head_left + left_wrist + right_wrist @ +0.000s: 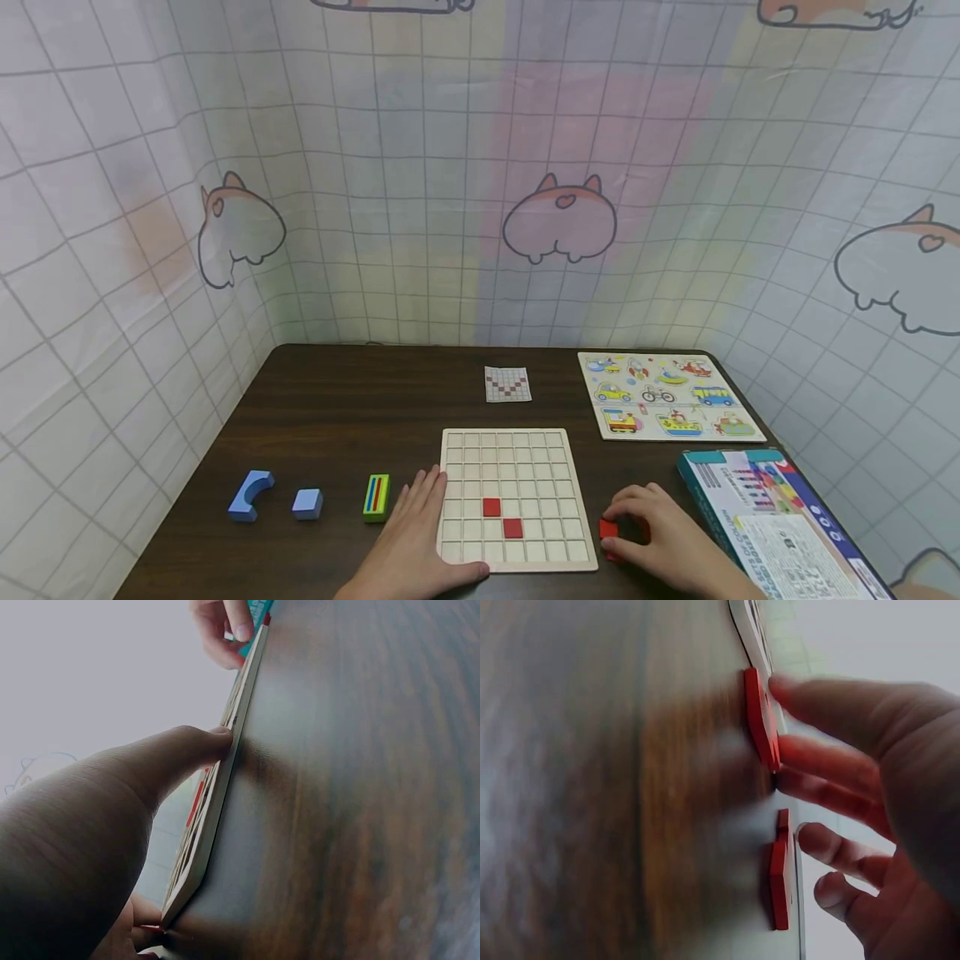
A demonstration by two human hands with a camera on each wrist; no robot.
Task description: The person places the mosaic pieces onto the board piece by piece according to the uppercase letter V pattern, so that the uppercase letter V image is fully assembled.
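Note:
The white grid board (465, 458) lies flat on the dark table, with two red tiles set diagonally in its squares, one red tile (491, 507) up and left of the other red tile (513, 528). My left hand (416, 533) rests along the board's left side, fingers straight and thumb on the front edge. Right of the board, my right hand (660, 533) bends over loose red tiles. Its thumb and fingers pinch a red tile (756, 712) low at the table. More red tiles (779, 889) lie beside it, under the outer fingers.
Left of the board stand a green block with coloured stripes (377, 498), a blue cube (307, 504) and a blue arch (251, 496). A small pattern card (507, 384) lies behind the board. A vehicle picture board (671, 396) and a flat box (783, 525) occupy the right side.

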